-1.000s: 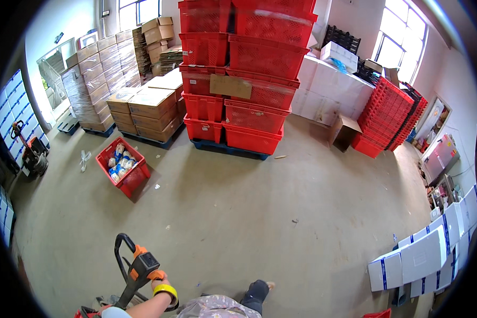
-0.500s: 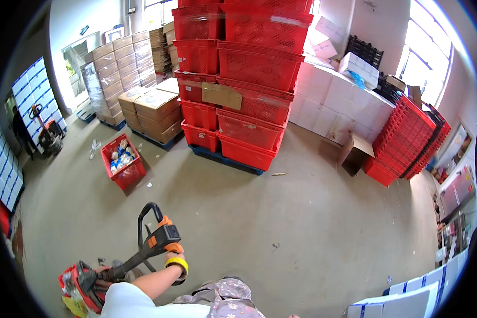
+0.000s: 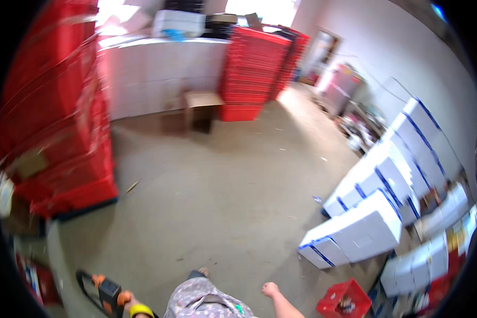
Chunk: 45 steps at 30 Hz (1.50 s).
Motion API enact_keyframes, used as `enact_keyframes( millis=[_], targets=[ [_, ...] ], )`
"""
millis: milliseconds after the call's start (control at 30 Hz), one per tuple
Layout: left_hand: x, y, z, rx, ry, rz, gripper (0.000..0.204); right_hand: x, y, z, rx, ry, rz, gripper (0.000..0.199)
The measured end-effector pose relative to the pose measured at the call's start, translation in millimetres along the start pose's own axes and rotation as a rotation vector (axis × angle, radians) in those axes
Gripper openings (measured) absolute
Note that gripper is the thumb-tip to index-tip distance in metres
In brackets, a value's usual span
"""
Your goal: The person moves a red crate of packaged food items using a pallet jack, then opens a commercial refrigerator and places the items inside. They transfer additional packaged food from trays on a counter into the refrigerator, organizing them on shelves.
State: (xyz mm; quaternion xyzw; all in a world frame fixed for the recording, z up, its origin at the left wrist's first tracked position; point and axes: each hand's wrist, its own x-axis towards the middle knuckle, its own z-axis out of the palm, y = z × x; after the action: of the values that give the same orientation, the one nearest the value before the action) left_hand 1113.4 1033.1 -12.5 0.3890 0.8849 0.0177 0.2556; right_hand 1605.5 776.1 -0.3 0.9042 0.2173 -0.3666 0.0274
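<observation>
At the lower left, my left hand (image 3: 127, 303), with a yellow band at the wrist, is closed around the grip of a black and orange pallet truck handle (image 3: 110, 294). The lower part of the truck is out of view. My right hand (image 3: 271, 289) hangs over the floor at the lower middle, its fingers curled, with nothing visible in it. Between the two hands shows my flower-patterned grey clothing (image 3: 204, 298). To the right of my right hand stands a red crate (image 3: 344, 301) with some small things inside.
Tall stacked red crates (image 3: 63, 127) stand on a pallet at left. White boxes (image 3: 164, 74), a brown carton (image 3: 202, 100) and nested red crates (image 3: 254, 69) line the back. White boxes with blue bands (image 3: 355, 228) fill the right side. Grey floor (image 3: 212, 175) lies between.
My view has swung to the right, so the crate stack has moved to the left edge. My right hand has come fully into view. My left hand stays on the handle.
</observation>
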Motion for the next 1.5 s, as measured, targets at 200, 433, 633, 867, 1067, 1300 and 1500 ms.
enact_keyframes(
  millis=[200,433,633,867,1067,1300,1500],
  targets=[
    [-27,104,27,1.587,-0.383,0.594,0.025,68,62,-22,-0.057,-0.016,-0.05,0.023],
    [-170,347,31,-0.426,0.136,-0.24,0.041,208,92,-116,-0.005,0.088,-0.159,0.024],
    [-233,465,84,-0.521,0.124,-0.398,0.047,378,86,-285,-0.02,0.141,-0.377,0.018],
    [-309,622,136,-0.577,0.022,-0.248,0.052,580,53,-467,0.01,0.286,-0.539,0.012],
    [-320,730,216,-0.473,0.042,-0.297,0.047,743,-3,-594,0.056,0.472,-0.824,0.009],
    [-381,886,255,-0.483,-0.03,-0.312,0.042,821,18,-688,0.203,0.367,-0.648,0.008],
    [-412,1015,320,-0.28,-0.099,-0.303,0.04,840,115,-709,0.184,0.217,-0.288,0.008]
  ],
)
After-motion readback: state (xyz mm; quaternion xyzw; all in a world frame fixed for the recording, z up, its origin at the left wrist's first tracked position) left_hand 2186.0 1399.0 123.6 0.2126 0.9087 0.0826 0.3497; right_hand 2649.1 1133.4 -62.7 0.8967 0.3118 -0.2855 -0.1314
